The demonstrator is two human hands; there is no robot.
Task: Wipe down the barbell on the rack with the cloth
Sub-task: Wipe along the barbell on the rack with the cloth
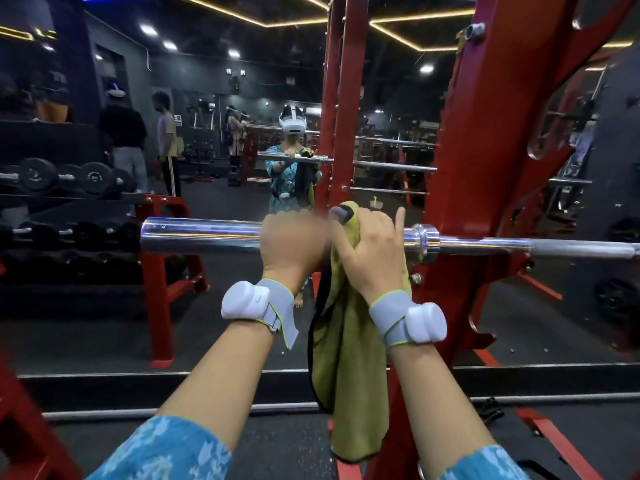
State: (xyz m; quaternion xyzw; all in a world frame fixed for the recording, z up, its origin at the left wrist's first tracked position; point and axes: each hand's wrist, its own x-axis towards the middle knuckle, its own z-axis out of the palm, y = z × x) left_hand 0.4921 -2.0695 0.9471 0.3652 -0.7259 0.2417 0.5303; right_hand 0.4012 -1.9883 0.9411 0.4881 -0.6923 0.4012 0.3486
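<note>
Leftward, barbell point(201, 234) bare past left hand point(292, 242); right hand point(372, 251) grips cloth point(349, 358).

Left hand point(292, 242) is smeared by blur: its fingers curl over the top of the chrome steel barbell point(201, 233) and drop out of sight on the far side, finger detail unreadable. Olive-green cloth point(346, 341) bunched under the right hand point(372, 247) covers the bar section there, and its hanging tail masks part of the red steel rack point(485, 150) low down. Bar's thin end runs off the right edge; both forearms are cut by the bottom edge, rack posts by the top.
</note>
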